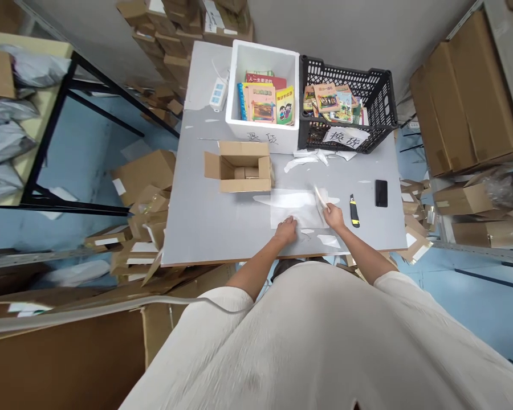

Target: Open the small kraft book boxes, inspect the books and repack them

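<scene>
A translucent plastic sheet or bag point(286, 200) lies flat on the grey table point(214, 228). My left hand point(286, 229) rests on its lower edge, fingers stretched out and pressing down. At the right side of the plastic, my right hand point(333, 216) is closed on its raised, whitish edge; whether something thin is inside that fold I cannot tell. Just beyond the plastic stands an open cardboard box point(244, 185) with its flaps out and brown cardboard visible inside. A yellow and black utility knife point(354, 210) lies to the right of my right hand.
Behind stand a white foam box point(263, 136) and a black plastic crate point(346, 130), both with books. Paper scraps point(301, 162) lie before them. A phone point(381, 193) sits at the right; a power strip point(218, 94) at the back left. Cartons point(149, 171) crowd the floor.
</scene>
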Available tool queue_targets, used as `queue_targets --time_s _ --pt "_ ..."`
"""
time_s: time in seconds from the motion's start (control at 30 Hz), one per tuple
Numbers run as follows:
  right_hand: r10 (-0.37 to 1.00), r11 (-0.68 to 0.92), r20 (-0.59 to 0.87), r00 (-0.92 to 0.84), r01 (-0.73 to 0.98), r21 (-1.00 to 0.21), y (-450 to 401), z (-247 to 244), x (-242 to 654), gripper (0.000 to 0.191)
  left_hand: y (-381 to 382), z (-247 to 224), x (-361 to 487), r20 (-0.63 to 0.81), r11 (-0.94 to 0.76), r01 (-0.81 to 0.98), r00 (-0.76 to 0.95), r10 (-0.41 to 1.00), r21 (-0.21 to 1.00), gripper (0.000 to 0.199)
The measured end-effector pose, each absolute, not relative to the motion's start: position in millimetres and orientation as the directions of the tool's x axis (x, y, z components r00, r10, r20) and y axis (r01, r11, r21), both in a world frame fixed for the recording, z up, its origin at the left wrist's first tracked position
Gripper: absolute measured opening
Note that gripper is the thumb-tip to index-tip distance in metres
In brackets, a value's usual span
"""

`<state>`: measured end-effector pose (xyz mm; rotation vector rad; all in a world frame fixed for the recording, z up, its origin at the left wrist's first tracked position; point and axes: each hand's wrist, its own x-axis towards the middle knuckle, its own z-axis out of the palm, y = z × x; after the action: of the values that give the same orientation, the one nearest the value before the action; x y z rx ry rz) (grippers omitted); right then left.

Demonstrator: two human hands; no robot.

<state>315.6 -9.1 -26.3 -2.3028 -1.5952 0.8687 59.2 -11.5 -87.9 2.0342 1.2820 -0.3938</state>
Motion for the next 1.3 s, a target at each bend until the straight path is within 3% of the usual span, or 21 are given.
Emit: queue_targets --time_s 0.1,0.17,0.37,0.57,0.7,0.8,0.9,1.0,1.17,1.3 --pt "0.892 -0.451 -0.349 0.288 0.633 -0.629 -2 -28 308 0.036 -10 -88 59 -0.573 -0.293 0.877 0.473 0.669 0.382 0.064" --pt "0.859 -0.512 -0.403 0.316 0.549 -0.66 0 -32 304 0.032 -10 -88 58 -0.578 -0.298 0.876 0.476 0.663 0.379 0.063" --pt "0.796 -0.599 -0.476 0.374 0.604 -0.526 -10 -45 311 0.029 -10 -90 56 -0.576 -0.28 0.869 0.482 0.66 0.407 0.067" --pt "0.867 -0.499 -0.258 0.427 0.747 -0.439 -24 -38 318 0.059 -11 -92 55 -0.575 -0.289 0.866 0.49 0.655 0.409 0.07" --pt "0.965 -0.246 -0.194 0.177 0.868 -0.431 -25 -29 306 0.052 -9 -89 57 -0.576 -0.292 0.87 0.484 0.659 0.398 0.065" --pt "0.947 -0.063 -0.31 -0.079 0.903 -0.424 -23 -29 295 0.048 -8 -87 59 -0.584 -0.297 0.876 0.477 0.657 0.38 0.061" --pt "0.884 0.0 -0.435 -0.172 0.931 -0.366 -23 -34 293 0.05 -9 -86 59 -0.587 -0.291 0.878 0.472 0.657 0.381 0.061" --pt "0.873 -0.044 -0.477 -0.099 0.959 -0.281 -26 -40 304 0.054 -10 -87 58 -0.593 -0.286 0.88 0.468 0.655 0.379 0.061" --pt "0.871 -0.249 -0.469 0.147 0.955 -0.163 -22 -42 337 0.064 -11 -89 57 -0.582 -0.289 0.876 0.474 0.661 0.385 0.061" --pt "0.895 -0.337 -0.356 0.269 0.931 -0.143 -15 -36 350 0.065 -11 -90 57 -0.583 -0.303 0.876 0.477 0.658 0.375 0.059"
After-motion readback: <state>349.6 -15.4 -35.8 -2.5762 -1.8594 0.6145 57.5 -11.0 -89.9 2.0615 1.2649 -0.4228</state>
